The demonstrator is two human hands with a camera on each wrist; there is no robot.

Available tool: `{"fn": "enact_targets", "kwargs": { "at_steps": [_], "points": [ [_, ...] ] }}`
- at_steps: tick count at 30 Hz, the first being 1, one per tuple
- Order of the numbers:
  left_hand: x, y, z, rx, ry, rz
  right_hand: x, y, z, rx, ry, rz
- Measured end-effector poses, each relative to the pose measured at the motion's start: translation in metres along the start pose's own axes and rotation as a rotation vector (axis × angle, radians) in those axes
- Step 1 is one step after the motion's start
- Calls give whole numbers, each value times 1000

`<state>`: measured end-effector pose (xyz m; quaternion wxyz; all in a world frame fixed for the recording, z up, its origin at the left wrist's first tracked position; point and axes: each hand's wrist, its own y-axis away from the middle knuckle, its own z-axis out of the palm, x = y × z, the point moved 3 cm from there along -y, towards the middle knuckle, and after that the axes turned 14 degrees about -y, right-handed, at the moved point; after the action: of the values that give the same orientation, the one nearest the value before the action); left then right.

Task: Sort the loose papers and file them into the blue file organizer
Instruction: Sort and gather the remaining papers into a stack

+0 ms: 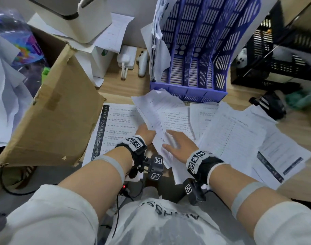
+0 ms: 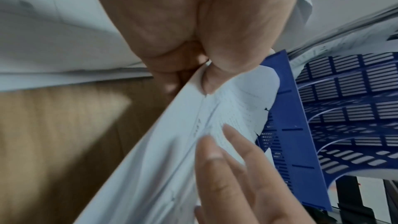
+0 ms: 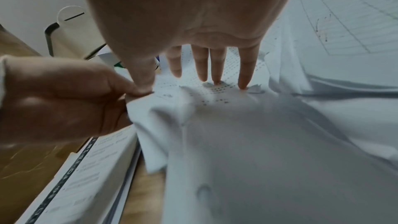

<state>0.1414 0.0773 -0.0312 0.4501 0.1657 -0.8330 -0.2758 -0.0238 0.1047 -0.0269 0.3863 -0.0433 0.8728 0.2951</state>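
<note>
Loose printed papers (image 1: pixel 230 131) lie fanned over the wooden desk in front of the blue file organizer (image 1: pixel 195 92), which stands upright at the back with several slots and some sheets in its leftmost one. My left hand (image 1: pixel 145 132) pinches the left edge of a small stack of sheets (image 1: pixel 161 117) between thumb and curled fingers (image 2: pixel 226 57). My right hand (image 1: pixel 176 144) lies flat on the same stack (image 3: pixel 215 125), its straight fingertips (image 3: pixel 216 81) pressing the paper down. That hand shows again at the bottom of the left wrist view (image 2: pixel 232 176).
A tilted cardboard box (image 1: pixel 53 117) stands at the left, a printed sheet with a dark margin (image 1: pixel 114 128) beside it. A white charger (image 1: pixel 126 59) and a white printer (image 1: pixel 76 15) sit at the back. Black crates (image 1: pixel 278 55) stand at the right.
</note>
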Motion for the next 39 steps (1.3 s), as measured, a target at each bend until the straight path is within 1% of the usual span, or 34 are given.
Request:
{"fn": "enact_targets", "kwargs": {
  "at_steps": [2, 5, 8, 10, 14, 16, 18, 19, 22, 23, 24, 26, 27, 28, 30, 33, 36, 39],
  "points": [
    [-14, 0, -1, -31, 98, 9, 3, -5, 0, 25, 41, 41],
    [-34, -4, -3, -99, 284, -35, -3, -10, -1, 64, 45, 102],
    [-22, 15, -12, -150, 449, -76, -13, -17, 0, 92, 41, 102],
    [-19, 22, -13, -160, 508, -112, -20, -21, 2, 96, 27, 80],
    [-27, 18, -13, -127, 459, -154, -27, -26, -6, 147, 31, 131],
    [-45, 0, -9, -88, 384, -142, -27, -27, -16, 245, 27, 123],
    [-57, -12, -13, -9, 269, -103, -23, -27, -28, 350, -21, 117],
    [-58, -10, -17, 28, 212, -95, -22, -26, -34, 387, -55, 116],
    [-53, -1, -26, 72, 166, -82, -21, -21, -44, 442, -85, 91],
    [-45, 8, -30, 80, 165, -81, -23, -19, -44, 430, -112, 67],
    [-43, 10, -31, 90, 160, -81, -26, -17, -41, 388, -160, 42],
    [-36, 16, -35, 120, 136, -75, -28, -15, -28, 221, -231, 30],
    [-35, 18, -38, 139, 126, -85, -28, -14, -20, 138, -189, 32],
    [-37, 18, -40, 164, 127, -107, -25, -14, -13, 79, -98, 41],
    [-46, 19, -47, 210, 115, -153, -17, -11, -1, 23, 109, 89],
    [-64, 20, -57, 257, 62, -203, -2, -3, 15, -67, 341, 236],
    [-76, 22, -66, 296, -26, -219, 1, 5, 32, -123, 471, 331],
    [-86, 23, -68, 355, -13, -285, 2, 5, 46, -135, 509, 371]
  ]
}}
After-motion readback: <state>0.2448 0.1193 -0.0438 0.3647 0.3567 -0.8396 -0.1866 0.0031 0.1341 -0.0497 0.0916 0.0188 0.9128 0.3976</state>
